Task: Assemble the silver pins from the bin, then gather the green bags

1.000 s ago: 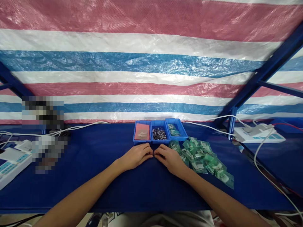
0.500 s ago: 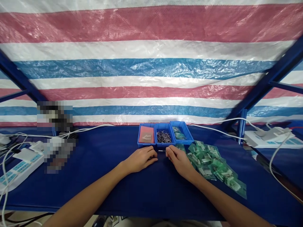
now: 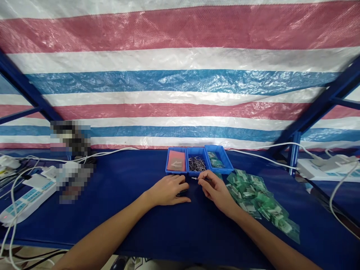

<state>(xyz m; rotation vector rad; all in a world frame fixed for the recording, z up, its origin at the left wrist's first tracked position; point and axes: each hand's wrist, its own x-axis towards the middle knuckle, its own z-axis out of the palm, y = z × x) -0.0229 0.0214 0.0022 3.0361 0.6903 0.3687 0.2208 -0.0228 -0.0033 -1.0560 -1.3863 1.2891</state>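
Observation:
My right hand (image 3: 215, 190) pinches a thin, silvery, pin-like metal piece (image 3: 194, 178) between thumb and fingertips, its end pointing left. Just in front of the middle blue bin (image 3: 194, 174), which holds a heap of similar metal pieces (image 3: 197, 164), the two hands face each other. My left hand (image 3: 169, 190) rests on the table with fingers curled and thumb stretched out below. Small dark metal pieces (image 3: 182, 193) show in the gap between its fingers and thumb; the palm is hidden.
A left bin (image 3: 168, 171) holds a pink sheet and pale pieces; a right bin (image 3: 228, 165) holds green packets. Green-tinted bags (image 3: 253, 195) lie heaped right on the blue table (image 3: 174, 232). Power strips (image 3: 30, 197) and cables stand at both sides. Striped sheeting (image 3: 180, 108) hangs behind.
The view has shifted slightly left, so the scene sits further right. My left hand's thumb and fingers have parted more, showing more dark pieces. My right fingers have shifted around the pinched piece.

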